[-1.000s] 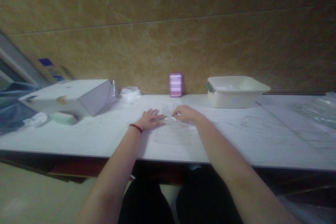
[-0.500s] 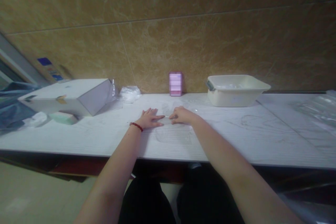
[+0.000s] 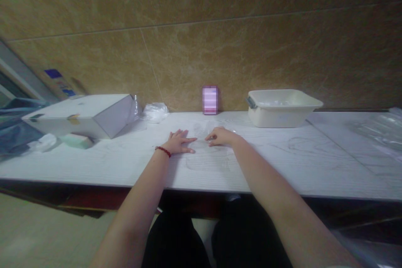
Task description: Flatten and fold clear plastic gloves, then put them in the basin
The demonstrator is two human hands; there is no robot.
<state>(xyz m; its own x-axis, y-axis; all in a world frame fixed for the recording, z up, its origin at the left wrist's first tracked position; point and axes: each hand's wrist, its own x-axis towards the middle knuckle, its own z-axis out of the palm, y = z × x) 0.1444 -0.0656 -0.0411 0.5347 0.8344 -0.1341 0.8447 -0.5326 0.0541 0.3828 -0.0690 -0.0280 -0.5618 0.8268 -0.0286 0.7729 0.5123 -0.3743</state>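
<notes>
A clear, thin plastic sheet or bag (image 3: 207, 162) lies flat on the white wood-grain table; its outline is faint. My left hand (image 3: 180, 142), with a red bracelet at the wrist, rests flat at its left side, fingers spread and the index finger pointing right. Across a small gap, my right hand (image 3: 220, 136) hovers at or just over the plastic, its thumb and index finger slightly apart. Nothing shows between those fingertips. More clear plastic (image 3: 201, 127) lies just beyond the hands, too transparent to tell apart.
A phone (image 3: 210, 100) leans against the tiled wall. To its right stands a cream plastic basin (image 3: 279, 117) with clear items inside. On the left are a white box (image 3: 78, 111), crumpled plastic bags (image 3: 155, 112) and a pale green block (image 3: 76, 141). Clear plastic (image 3: 385, 132) lies far right.
My right hand has shifted slightly right, and its thumb and index finger have parted from a pinch. The left hand stays in place, its thumb marginally lower.
</notes>
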